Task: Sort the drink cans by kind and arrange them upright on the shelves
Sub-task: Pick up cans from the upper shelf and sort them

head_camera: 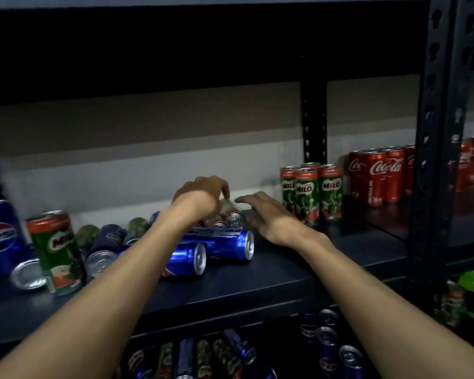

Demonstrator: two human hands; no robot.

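Two bare forearms reach from the bottom edge toward a dark metal shelf (257, 283), where a person sorts drink cans in dim light. The left hand (200, 196) is bent at the wrist, its fingers curled down onto a tipped can (228, 205), green and red, which lies on top of the jumble at the middle of the shelf; motion blur hides how firmly it is gripped. The right hand (268, 214) hovers just beside that can, palm down, fingers stretched and slightly spread, holding nothing.

Below the left wrist, two blue Pepsi cans (222, 242) lie on their sides with their tops facing right. More fallen cans (107, 242), blue and green, are heaped behind the left forearm. At far left an upright Milo can (55, 247) stands slightly tilted, just in front of an upright Pepsi can (0, 233).

To the right of the hands, a group of Milo cans (311, 192) stands upright near the back wall. Beyond it, a cluster of red Coca-Cola cans (378, 176) stands upright beside the perforated shelf post (433, 160). On the shelf below, mixed cans (230, 351) lie tumbled together.
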